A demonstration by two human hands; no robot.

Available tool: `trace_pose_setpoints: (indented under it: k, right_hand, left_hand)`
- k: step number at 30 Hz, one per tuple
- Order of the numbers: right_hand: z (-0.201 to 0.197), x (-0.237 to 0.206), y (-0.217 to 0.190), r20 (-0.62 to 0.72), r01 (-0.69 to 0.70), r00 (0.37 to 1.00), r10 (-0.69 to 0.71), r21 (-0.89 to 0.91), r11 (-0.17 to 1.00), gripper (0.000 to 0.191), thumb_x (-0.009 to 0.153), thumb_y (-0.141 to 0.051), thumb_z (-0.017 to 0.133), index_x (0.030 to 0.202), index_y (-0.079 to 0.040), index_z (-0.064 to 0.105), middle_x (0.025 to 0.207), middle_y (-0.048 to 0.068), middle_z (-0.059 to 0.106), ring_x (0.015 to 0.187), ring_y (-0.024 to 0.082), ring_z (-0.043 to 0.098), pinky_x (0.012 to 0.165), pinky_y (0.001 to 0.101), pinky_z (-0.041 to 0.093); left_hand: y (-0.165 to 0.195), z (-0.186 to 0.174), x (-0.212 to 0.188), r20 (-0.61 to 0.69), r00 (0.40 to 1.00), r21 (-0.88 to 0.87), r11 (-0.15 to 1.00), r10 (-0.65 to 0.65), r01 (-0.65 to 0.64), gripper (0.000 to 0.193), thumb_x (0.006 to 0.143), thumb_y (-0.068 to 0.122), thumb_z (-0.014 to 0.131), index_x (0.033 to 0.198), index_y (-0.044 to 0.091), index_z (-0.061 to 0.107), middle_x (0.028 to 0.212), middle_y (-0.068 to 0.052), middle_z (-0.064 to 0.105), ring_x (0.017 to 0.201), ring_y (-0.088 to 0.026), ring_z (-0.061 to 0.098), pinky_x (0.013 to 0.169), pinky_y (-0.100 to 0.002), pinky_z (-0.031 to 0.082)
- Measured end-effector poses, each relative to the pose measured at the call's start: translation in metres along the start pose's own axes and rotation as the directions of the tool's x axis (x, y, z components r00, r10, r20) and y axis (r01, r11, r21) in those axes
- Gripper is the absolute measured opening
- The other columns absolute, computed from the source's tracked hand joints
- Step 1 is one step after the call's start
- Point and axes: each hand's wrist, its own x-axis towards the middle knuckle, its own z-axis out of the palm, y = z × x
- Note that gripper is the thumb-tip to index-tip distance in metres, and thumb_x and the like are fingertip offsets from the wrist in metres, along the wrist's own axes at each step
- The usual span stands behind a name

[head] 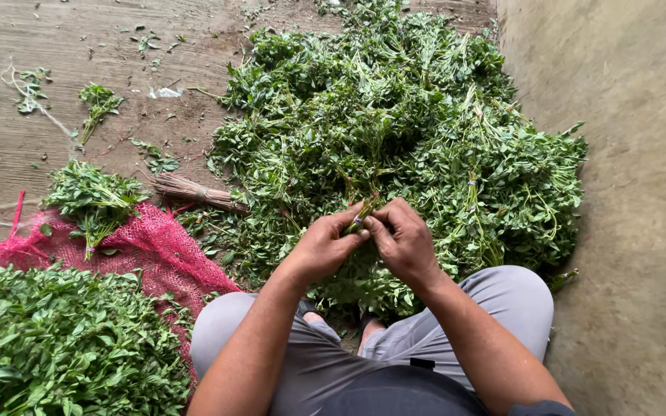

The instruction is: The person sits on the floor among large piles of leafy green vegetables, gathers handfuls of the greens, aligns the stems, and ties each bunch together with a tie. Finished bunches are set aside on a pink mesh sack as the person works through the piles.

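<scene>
The person sits low on the bare concrete floor [55, 46], knees in grey trousers spread apart, so the work lies directly between the legs and within easy reach. Both hands meet just above the near edge of a large heap of loose green leafy stalks [395, 131] that spreads up to the rough grey wall [626, 154] on the right.

The left hand [324, 245] is closed around the stem ends of a small bunch of green leafy stalks [361, 212], thumb and forefinger pinching them together. The right hand [402, 239] is closed on the same bunch from the other side, its fingertips touching those of the left, which keeps the stems gathered and aligned at one point. The bunch rises from between the fingers and merges into the heap behind it.

To the left, a red mesh sack [144, 246] lies flat on the floor, with a small tied bundle of greens [92, 202] on it and a second dense pile of green leaves [55, 347] at its near end, kept apart from the loose heap. A bundle of thin brown fibre strips [194, 191] lies between sack and heap. Stray leaves and sprigs dot the floor beyond.
</scene>
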Motion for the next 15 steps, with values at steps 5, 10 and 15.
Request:
trace_pose_setpoints:
  k: [5,10,15]
  right_hand:
    - [-0.007,-0.001,0.006,0.105,0.011,0.994,-0.024,0.121,0.993,0.010,0.099,-0.010,0.067,0.097,0.000,0.069,0.091,0.007,0.066,0.079,0.019,0.066,0.070,0.0331,0.053]
    - [-0.016,-0.002,0.011,0.119,0.119,0.983,-0.137,0.149,0.982,0.013,0.097,-0.007,0.066,0.107,0.001,0.068,0.103,0.009,0.069,0.087,0.019,0.069,0.073,0.0323,0.059]
    - [-0.006,0.000,0.017,0.112,0.165,0.982,-0.152,-0.123,0.978,0.015,0.096,-0.017,0.068,0.092,-0.003,0.066,0.089,0.009,0.068,0.074,0.024,0.068,0.062,0.0376,0.055]
  left_hand:
    - [0.008,-0.005,-0.007,0.012,0.994,0.019,0.994,-0.105,0.105,0.031,0.093,0.005,0.068,0.124,0.001,0.070,0.101,0.000,0.073,0.091,-0.006,0.062,0.083,-0.027,0.054]
    - [0.001,-0.009,-0.009,0.003,0.980,0.057,0.978,-0.201,0.200,0.021,0.094,0.010,0.072,0.113,0.001,0.074,0.092,-0.001,0.071,0.082,-0.007,0.060,0.073,-0.029,0.053]
    - [-0.005,-0.004,-0.003,-0.023,0.999,0.136,0.990,-0.034,0.037,0.024,0.090,0.009,0.072,0.113,0.005,0.075,0.102,0.001,0.076,0.092,-0.006,0.065,0.083,-0.028,0.054]
